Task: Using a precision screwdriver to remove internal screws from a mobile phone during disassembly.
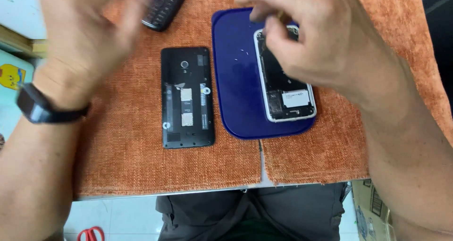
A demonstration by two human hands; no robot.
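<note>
An opened white-framed phone (287,95) lies on a dark blue tray (236,80), its insides exposed. My right hand (311,38) hovers over the phone's top end, fingers pinched on a small thin thing that is mostly hidden. A black phone with its back cover off (187,97) lies to the left of the tray on the orange cloth (127,146). My left hand (82,31), with a black wristband, is raised above the cloth at the left, blurred, fingers loosely curled and holding nothing that I can see.
A dark keypad phone (164,5) rests at the far edge of the cloth. Tiny white specks (242,53) sit on the tray. Red scissor handles (90,234) lie on the floor below. A cardboard box (373,212) stands at the lower right.
</note>
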